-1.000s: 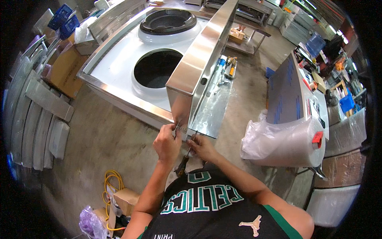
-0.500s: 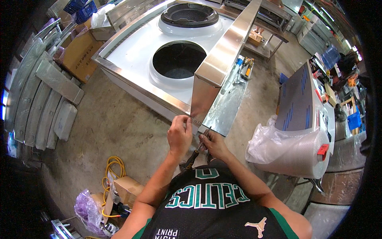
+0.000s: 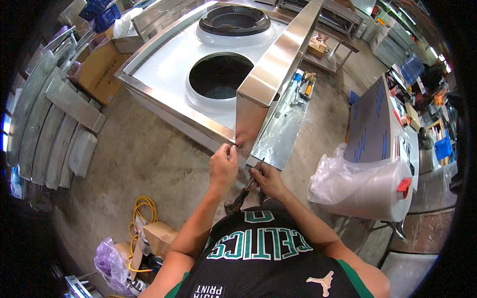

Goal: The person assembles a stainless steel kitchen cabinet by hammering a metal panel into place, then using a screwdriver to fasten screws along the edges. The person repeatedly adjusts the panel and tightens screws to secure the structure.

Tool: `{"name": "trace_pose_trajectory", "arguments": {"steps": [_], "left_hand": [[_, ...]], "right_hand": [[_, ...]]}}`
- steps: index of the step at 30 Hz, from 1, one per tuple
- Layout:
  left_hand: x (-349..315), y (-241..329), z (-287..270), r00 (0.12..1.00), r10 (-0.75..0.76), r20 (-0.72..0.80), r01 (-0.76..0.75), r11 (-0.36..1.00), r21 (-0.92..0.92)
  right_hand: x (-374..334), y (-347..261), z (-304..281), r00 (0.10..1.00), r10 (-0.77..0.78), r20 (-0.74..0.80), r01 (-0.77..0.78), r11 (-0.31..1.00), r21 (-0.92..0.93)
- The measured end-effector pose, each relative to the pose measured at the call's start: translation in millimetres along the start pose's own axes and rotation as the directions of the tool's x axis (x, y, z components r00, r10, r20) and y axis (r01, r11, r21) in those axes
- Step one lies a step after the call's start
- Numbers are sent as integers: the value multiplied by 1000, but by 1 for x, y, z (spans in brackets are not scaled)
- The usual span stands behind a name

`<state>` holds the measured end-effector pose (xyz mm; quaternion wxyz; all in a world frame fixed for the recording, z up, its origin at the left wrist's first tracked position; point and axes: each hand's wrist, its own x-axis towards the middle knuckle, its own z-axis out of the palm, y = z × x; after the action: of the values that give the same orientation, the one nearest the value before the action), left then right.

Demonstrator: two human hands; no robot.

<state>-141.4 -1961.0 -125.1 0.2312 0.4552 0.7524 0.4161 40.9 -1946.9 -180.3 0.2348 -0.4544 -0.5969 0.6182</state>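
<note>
My left hand [image 3: 223,166] is closed in a pinch against the lower front corner of an upright stainless-steel panel [image 3: 250,116], beside a few small holes; what its fingertips hold is too small to make out. Just to the right, my right hand [image 3: 268,180] is wrapped round the shaft of a screwdriver [image 3: 240,199]. Its dark handle with yellow marks points down towards me, and the tip sticks up past my fingers. Behind the hands stands a steel stove unit [image 3: 161,77] with a round dark opening [image 3: 220,75] and a black burner ring [image 3: 233,21].
Several hand tools [image 3: 304,89] lie on a metal shelf [image 3: 278,141] along the panel's right side. A bubble-wrap roll [image 3: 365,191] stands at right beside a cluttered workbench [image 3: 370,119]. Wrapped metal parts [image 3: 47,129] lean at left. A yellow hose [image 3: 144,203] and cardboard box [image 3: 159,237] lie lower left.
The stove and panel sit slightly further left in the picture. Both hands keep nearly the same place and grip.
</note>
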Motion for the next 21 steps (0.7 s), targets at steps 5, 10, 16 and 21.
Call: {"name": "trace_pose_trajectory", "arguments": {"steps": [5, 10, 16, 21], "left_hand": [[-18, 12, -4, 915, 366, -171, -337, 925, 173], [-15, 10, -7, 950, 294, -103, -267, 939, 218], [-2, 3, -6, 998, 20, 67, -24, 999, 48], [-18, 10, -6, 923, 364, -124, -323, 909, 263]], "right_hand": [[-5, -5, -5, 1000, -7, -10, 7, 1000, 0], [-5, -8, -4, 1000, 22, -2, -22, 1000, 12], [-1, -2, -2, 999, 38, -28, -40, 996, -76], [-2, 3, -4, 1000, 1, -16, 0, 1000, 3]]}}
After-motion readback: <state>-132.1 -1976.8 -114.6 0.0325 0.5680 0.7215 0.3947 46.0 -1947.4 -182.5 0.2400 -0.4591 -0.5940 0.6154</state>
